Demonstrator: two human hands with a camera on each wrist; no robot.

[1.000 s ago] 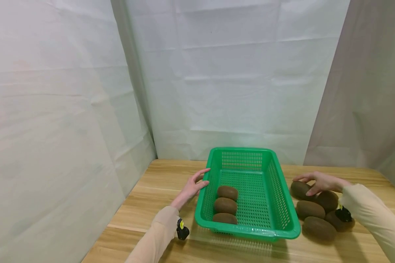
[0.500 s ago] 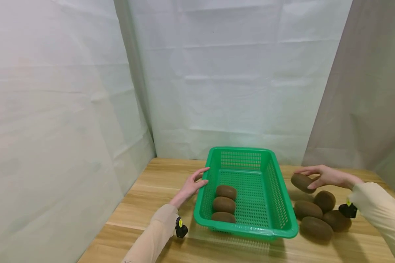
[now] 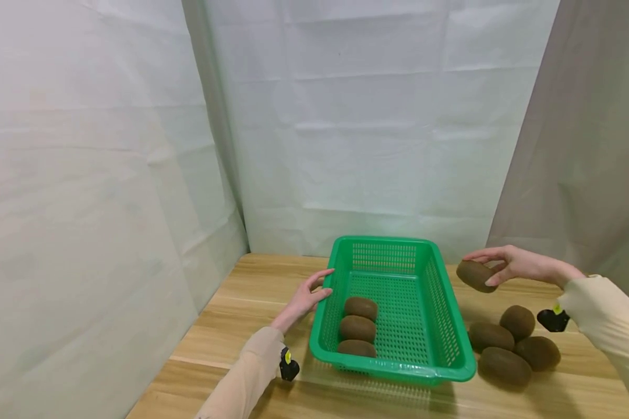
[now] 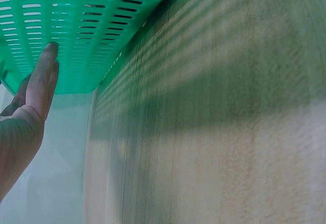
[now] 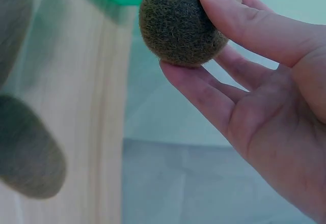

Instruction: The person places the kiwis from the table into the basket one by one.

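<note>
A green plastic basket point(image 3: 451, 326) stands on the wooden table with three brown kiwis point(image 3: 360, 329) in a row along its left side. My right hand point(image 3: 508, 265) holds a kiwi point(image 3: 474, 275) in the air, right of the basket's far corner; in the right wrist view the fingers point(image 5: 244, 25) and thumb curl round this kiwi point(image 5: 181, 25). My left hand point(image 3: 306, 297) rests with straight fingers against the basket's left wall point(image 4: 76, 25). Several more kiwis point(image 3: 505, 343) lie on the table to the right of the basket.
White cloth walls close in the table at the back and left, and a grey cloth hangs at the right. The wooden table point(image 3: 241, 302) shows bare wood left of the basket and along the front edge.
My right hand has lifted a kiwi off the pile and raised it up and slightly back, level with the basket's rim. The left hand stays against the basket.
</note>
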